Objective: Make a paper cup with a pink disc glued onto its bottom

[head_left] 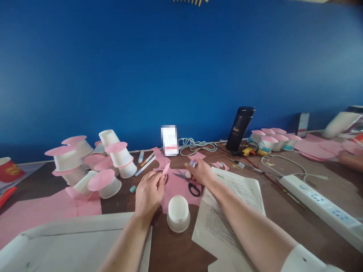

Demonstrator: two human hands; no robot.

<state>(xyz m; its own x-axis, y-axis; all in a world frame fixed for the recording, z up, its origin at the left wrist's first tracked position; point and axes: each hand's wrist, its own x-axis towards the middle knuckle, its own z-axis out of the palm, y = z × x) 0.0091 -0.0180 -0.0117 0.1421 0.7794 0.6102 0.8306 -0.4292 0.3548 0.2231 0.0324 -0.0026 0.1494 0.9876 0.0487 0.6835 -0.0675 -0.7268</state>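
Observation:
My left hand (149, 192) pinches a piece of pink paper (166, 168) between thumb and fingers, its edge turned up. The fingers of my right hand (200, 170) are closed round a small white-and-purple tube (188, 173) that looks like a glue stick and is partly hidden. Just below that hand lie scissors with black handles (194, 189), on a cut sheet of pink paper (172, 186). Nearer me, between my forearms, a white paper cup (178, 214) stands upside down on the table.
At left stand several stacked white cups with pink paper discs (103, 179). Printed sheets (227, 219) lie under my right forearm. A power strip (320, 204), a black bottle (240, 128), a propped phone (169, 141) and cables surround the work area. Another person's hand (350, 161) is at far right.

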